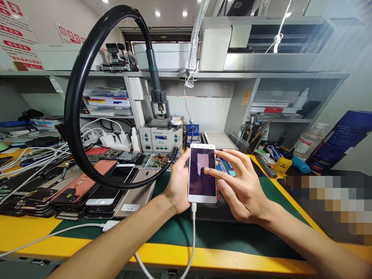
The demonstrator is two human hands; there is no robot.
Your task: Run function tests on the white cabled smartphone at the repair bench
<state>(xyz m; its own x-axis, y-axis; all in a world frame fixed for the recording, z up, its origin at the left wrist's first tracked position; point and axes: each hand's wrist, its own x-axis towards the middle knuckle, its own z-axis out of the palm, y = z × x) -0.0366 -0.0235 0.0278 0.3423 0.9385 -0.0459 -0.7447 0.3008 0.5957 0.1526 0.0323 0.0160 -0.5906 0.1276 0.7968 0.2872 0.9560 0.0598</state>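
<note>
A white smartphone (202, 174) stands nearly upright in the grip of my left hand (178, 186), whose thumb runs along its left edge. The phone's screen is dark purple with a paler patch. A white charging cable (194, 228) is plugged into its bottom end and hangs down past the table edge. My right hand (242, 182) is at the phone's right side with fingers spread, the index fingertip at the screen and another fingertip by the upper right edge. Whether the index finger presses the glass I cannot tell. Below the phone lies a dark perforated plate (226, 211).
Stacks of phones and screens (107, 186) cover the left side. A black hose (72, 89) loops over them from the hot air station (161, 138). A yellow bottle (283, 162) stands at right. A green mat (174, 232) lies on the yellow table (26, 232).
</note>
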